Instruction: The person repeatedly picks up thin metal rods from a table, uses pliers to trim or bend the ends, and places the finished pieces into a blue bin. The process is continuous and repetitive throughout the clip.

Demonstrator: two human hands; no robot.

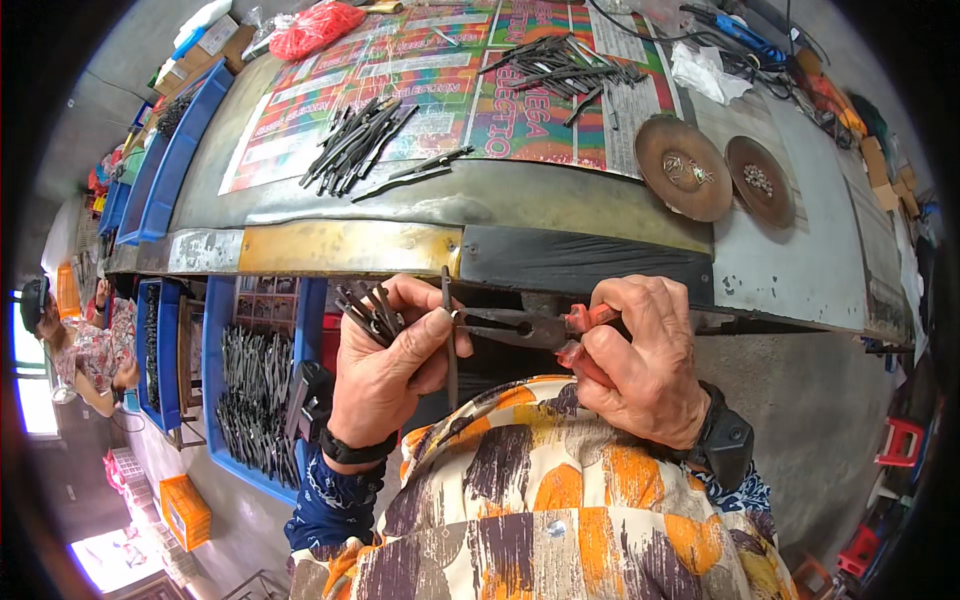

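In my left hand (390, 365) is a bunch of slim dark metal pieces (368, 312), pointing up and left. One more slim piece (450, 345) stands upright between its thumb and fingers. My right hand (645, 360) is closed round the red handles of long-nosed pliers (545, 330). The plier jaws point left, and their tips reach that upright piece near my left thumb. Whether the tips grip anything there is too small to tell. Both hands are in front of the bench edge, above my patterned apron (560, 490).
The metal-edged bench (420, 208) carries a left pile (358, 148) and a right pile (565, 70) of dark pieces on printed sheets. Two brown bowls (655, 150) hold small metal parts. A blue bin (210, 400) full of dark pieces stands left. Another person (95, 345) is far left.
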